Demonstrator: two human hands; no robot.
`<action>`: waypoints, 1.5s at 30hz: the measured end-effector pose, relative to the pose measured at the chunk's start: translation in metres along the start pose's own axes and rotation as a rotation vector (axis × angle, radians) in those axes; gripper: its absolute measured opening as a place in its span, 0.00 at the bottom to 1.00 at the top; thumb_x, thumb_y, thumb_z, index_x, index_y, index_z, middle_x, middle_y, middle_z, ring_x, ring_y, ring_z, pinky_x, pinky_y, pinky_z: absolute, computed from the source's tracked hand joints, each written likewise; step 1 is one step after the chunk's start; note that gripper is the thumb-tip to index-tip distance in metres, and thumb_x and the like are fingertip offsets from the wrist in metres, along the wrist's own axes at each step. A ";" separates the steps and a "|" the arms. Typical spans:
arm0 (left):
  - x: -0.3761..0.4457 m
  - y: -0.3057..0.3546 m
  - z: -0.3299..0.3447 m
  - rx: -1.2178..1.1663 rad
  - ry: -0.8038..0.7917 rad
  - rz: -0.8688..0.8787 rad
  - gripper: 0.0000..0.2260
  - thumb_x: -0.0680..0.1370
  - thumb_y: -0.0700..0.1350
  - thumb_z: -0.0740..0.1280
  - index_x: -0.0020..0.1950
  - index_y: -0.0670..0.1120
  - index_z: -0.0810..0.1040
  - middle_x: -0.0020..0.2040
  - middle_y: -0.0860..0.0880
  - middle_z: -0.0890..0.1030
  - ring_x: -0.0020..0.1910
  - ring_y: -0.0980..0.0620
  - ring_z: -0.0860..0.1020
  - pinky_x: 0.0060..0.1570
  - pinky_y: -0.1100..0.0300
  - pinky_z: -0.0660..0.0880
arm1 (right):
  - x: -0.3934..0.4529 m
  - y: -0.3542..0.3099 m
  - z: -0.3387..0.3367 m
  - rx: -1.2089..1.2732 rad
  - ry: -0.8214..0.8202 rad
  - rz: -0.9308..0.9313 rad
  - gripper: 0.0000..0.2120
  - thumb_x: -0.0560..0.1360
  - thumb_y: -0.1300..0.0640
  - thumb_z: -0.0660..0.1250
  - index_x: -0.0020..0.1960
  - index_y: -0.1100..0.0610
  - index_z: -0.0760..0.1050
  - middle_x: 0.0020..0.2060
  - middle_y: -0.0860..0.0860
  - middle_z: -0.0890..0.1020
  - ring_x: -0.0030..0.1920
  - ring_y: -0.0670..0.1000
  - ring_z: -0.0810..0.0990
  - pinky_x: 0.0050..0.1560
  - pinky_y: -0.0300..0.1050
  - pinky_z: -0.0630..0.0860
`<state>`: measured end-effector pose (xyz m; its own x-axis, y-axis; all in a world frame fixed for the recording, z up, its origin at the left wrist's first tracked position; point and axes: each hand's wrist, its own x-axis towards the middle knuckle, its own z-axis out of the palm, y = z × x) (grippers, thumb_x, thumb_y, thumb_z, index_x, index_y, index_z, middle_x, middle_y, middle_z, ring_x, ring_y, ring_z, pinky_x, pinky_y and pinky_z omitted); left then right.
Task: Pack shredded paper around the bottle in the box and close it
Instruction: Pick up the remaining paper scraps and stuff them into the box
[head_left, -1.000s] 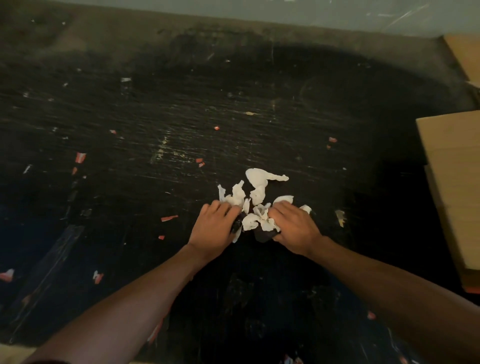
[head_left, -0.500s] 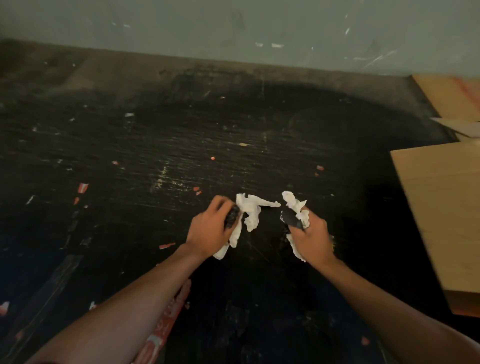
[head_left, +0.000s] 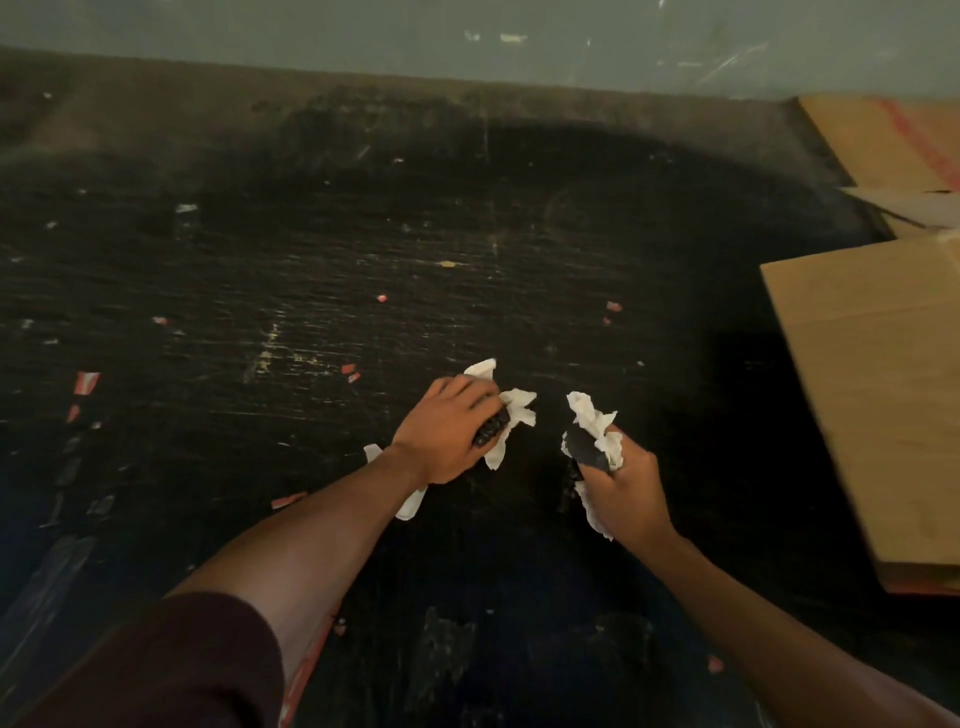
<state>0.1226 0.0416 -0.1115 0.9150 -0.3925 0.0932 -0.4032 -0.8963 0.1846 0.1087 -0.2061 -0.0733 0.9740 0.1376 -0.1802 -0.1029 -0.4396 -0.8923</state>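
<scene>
Left hand (head_left: 451, 435) curled round shredded paper (head_left: 511, 415), white scraps plus dark bit. Right hand (head_left: 626, 488) grips second wad (head_left: 597, 432). Box (head_left: 872, 384) right of right hand; bottle not visible. Judgement: paper light, soft, sheds; bunch whole-fist, not pinch.

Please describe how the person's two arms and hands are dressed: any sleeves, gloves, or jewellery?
Both hands are bare: the left hand and the right hand show no gloves, and no rings or watch can be seen. The left arm wears a dark maroon sleeve pushed up, leaving the forearm uncovered. The right forearm is bare as far as the frame shows.
</scene>
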 end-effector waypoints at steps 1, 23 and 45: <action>-0.001 0.000 0.000 0.007 0.027 0.000 0.19 0.79 0.55 0.64 0.67 0.48 0.74 0.66 0.47 0.75 0.66 0.47 0.71 0.67 0.50 0.67 | -0.003 0.000 0.003 -0.003 -0.006 0.011 0.11 0.79 0.58 0.67 0.38 0.57 0.73 0.27 0.55 0.78 0.24 0.49 0.76 0.25 0.42 0.70; -0.137 -0.028 -0.097 -0.660 0.736 -0.996 0.13 0.83 0.48 0.62 0.38 0.50 0.72 0.32 0.52 0.75 0.30 0.61 0.75 0.40 0.56 0.72 | -0.017 -0.084 0.121 -0.887 -0.582 -0.568 0.27 0.79 0.49 0.63 0.75 0.53 0.60 0.54 0.56 0.81 0.51 0.57 0.81 0.50 0.54 0.77; -0.159 -0.017 -0.095 -0.750 0.578 -0.951 0.13 0.83 0.49 0.62 0.39 0.48 0.73 0.32 0.50 0.76 0.34 0.55 0.76 0.37 0.61 0.73 | -0.021 -0.112 0.094 -0.967 -0.603 -0.410 0.22 0.78 0.55 0.66 0.69 0.54 0.66 0.54 0.55 0.80 0.53 0.54 0.81 0.55 0.53 0.79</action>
<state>-0.0167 0.1392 -0.0368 0.7804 0.6252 -0.0075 0.3036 -0.3683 0.8787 0.0810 -0.0762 -0.0084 0.6214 0.7006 -0.3506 0.6360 -0.7125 -0.2965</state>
